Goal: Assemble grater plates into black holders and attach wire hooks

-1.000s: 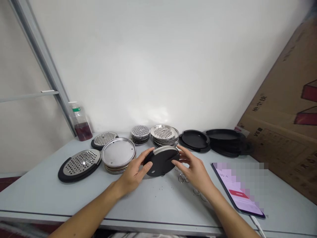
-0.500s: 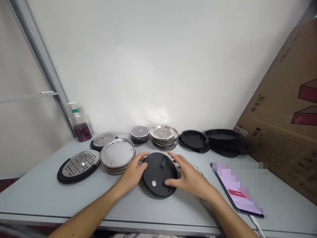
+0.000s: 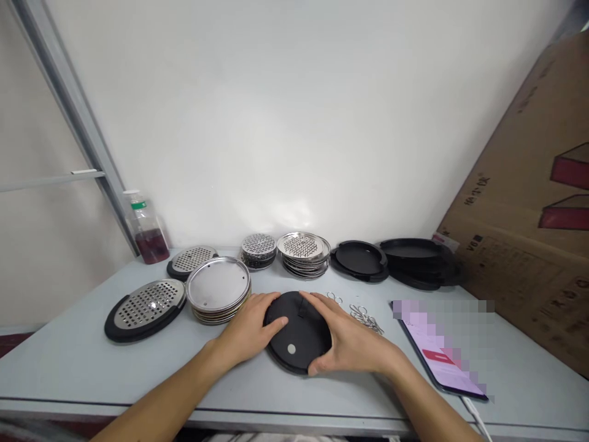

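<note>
A black round disc (image 3: pixel 299 344) with a pale dot and a small strap-like piece on its face lies on the table in front of me. My left hand (image 3: pixel 253 325) holds its left edge, thumb on the upper face and fingers round the far side. My right hand (image 3: pixel 347 337) spans the right edge, with the thumb at the near rim and the fingertips at the far rim. Behind my right hand lie several small metal clips (image 3: pixel 365 317). Left of my left hand is a stack of round metal plates (image 3: pixel 218 284).
Two graters in black frames (image 3: pixel 145 307) lie at the left, near a bottle of red liquid (image 3: pixel 151 242). Along the wall stand grater plate stacks (image 3: pixel 304 252) and black trays (image 3: pixel 361 259). A phone (image 3: pixel 442 356) and a cardboard box (image 3: pixel 519 258) are at the right.
Both hands have closed in on the black disc's edges; the right thumb has moved from its face to the near rim. The disc has shifted slightly right and toward me.
</note>
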Demonstrator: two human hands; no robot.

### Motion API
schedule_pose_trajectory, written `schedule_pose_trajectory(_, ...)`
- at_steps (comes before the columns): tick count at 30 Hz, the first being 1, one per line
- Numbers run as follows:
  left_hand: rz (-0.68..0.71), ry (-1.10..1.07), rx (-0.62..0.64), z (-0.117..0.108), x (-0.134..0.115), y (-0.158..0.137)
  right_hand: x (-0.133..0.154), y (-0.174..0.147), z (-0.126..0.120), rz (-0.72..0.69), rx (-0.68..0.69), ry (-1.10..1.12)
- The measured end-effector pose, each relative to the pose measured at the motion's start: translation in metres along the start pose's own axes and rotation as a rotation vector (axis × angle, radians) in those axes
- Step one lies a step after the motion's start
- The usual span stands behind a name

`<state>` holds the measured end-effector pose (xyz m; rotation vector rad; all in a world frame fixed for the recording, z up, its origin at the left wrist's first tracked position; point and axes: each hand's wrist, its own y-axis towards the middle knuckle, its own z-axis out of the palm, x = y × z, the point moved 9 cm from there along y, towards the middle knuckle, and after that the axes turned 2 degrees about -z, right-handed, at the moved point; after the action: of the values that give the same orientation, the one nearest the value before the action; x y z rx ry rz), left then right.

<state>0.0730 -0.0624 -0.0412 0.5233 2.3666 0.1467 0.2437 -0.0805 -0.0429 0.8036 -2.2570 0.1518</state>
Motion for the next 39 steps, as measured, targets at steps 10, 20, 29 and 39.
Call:
schedule_pose_trajectory(10,0.11,0.027,0.157,0.007,-0.015,-0.004,0.01,0.001,0.004,-0.136,0.068,0.098)
schedule_pose_trajectory(20,0.109,-0.01,0.312,0.018,-0.014,-0.009,-0.026,0.001,-0.046,0.151,-0.39,0.014)
schedule_pose_trajectory(29,0.237,0.069,0.13,0.014,-0.061,0.021,-0.079,-0.014,-0.077,0.426,-0.426,-0.331)
schedule_pose_trajectory(39,0.102,0.183,0.337,0.078,-0.093,0.074,-0.062,-0.028,-0.038,0.275,-0.036,-0.053)
